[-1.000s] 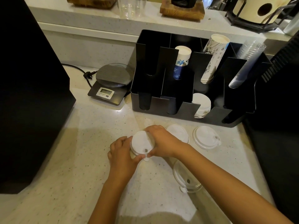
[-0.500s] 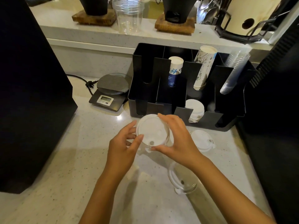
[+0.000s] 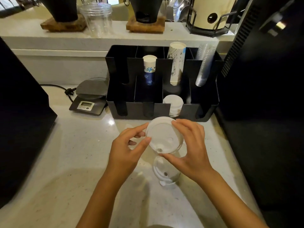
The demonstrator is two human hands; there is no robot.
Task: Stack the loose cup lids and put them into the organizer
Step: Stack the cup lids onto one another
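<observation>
My right hand (image 3: 189, 148) and my left hand (image 3: 126, 147) together hold a white cup lid (image 3: 162, 135) above the counter, just in front of the black organizer (image 3: 207, 111); it may be several stacked lids. The right fingers grip its far and near edges, the left fingertips touch its left rim. A clear lid (image 3: 166, 171) lies on the counter below my right hand. In the organizer's front row, third slot from the left, sits a stack of white lids (image 3: 173, 102). Other loose lids are hidden behind my hands.
Paper cup stacks (image 3: 176, 63) and clear plastic cups (image 3: 204, 63) stand in the organizer's back slots. A digital scale (image 3: 88, 97) with a cord sits left of it. Tall black machines flank both sides. A raised shelf behind carries a clear jar (image 3: 98, 18).
Both hands lifted the white lid off the counter and carried it up and toward the organizer's front. The view shifted, and the loose white lids on the counter went out of sight.
</observation>
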